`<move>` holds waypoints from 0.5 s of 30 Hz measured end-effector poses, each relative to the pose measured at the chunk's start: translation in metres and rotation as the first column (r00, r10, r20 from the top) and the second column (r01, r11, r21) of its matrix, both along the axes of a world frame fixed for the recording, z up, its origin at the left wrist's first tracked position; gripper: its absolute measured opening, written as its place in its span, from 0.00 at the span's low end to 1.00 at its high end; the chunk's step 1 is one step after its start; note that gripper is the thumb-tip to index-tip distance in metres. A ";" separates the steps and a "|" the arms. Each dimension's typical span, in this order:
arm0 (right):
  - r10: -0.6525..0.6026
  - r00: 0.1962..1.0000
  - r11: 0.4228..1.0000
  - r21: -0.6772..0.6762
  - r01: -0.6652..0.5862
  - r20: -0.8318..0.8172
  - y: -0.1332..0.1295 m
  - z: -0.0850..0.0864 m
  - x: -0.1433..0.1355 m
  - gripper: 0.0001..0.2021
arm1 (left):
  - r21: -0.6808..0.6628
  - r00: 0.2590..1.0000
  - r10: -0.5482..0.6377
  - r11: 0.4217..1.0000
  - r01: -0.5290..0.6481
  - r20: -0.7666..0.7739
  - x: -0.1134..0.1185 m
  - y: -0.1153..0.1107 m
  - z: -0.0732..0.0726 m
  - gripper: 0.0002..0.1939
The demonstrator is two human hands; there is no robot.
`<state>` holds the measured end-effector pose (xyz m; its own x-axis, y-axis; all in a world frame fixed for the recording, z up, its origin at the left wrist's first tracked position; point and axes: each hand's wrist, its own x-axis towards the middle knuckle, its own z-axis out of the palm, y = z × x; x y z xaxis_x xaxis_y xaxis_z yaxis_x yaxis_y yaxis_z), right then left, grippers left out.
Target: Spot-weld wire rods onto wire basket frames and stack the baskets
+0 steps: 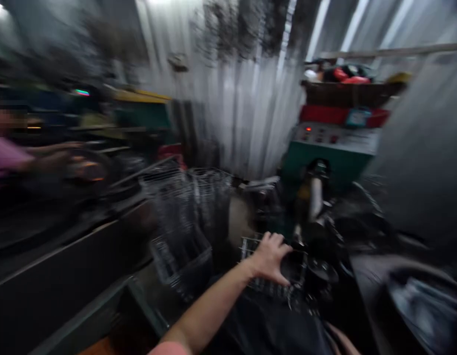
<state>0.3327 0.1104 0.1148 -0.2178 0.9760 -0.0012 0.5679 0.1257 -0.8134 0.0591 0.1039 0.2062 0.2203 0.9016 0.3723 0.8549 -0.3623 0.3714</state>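
Observation:
My left hand reaches forward over a wire basket in front of my lap. Its fingers and thumb are spread apart, and nothing shows gripped between them. A dark round shape lies just beyond the thumb, too blurred to name. Close by on the right are shiny round metal parts. Of my right arm only a bit of forearm appears at the bottom edge; that hand is out of sight.
Stacked wire baskets stand left of my arm. Ahead is a green machine with a lit red lamp. A large tub of blurred contents sits at right. On the far left, a person in pink works with arms extended.

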 end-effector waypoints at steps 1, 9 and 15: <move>0.064 0.997 0.998 -0.011 -0.065 -0.035 -0.006 0.012 0.001 0.24 | -0.019 0.999 0.006 1.000 -0.007 -0.051 0.003 0.001 0.003 0.45; 0.180 0.959 0.980 -0.046 -0.194 -0.219 0.028 0.063 -0.047 0.06 | -0.042 0.952 -0.001 0.999 -0.012 -0.307 0.023 0.009 -0.002 0.41; 0.142 0.919 0.990 0.075 -0.123 -0.368 0.027 0.031 -0.074 0.01 | -0.057 0.938 -0.012 0.998 -0.008 -0.345 0.026 0.014 -0.008 0.37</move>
<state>0.2585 0.1377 0.1463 -0.3204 0.9350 0.1521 0.2020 0.2243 -0.9534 0.0855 0.1175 0.1982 0.3279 0.9185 0.2210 0.9335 -0.3509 0.0733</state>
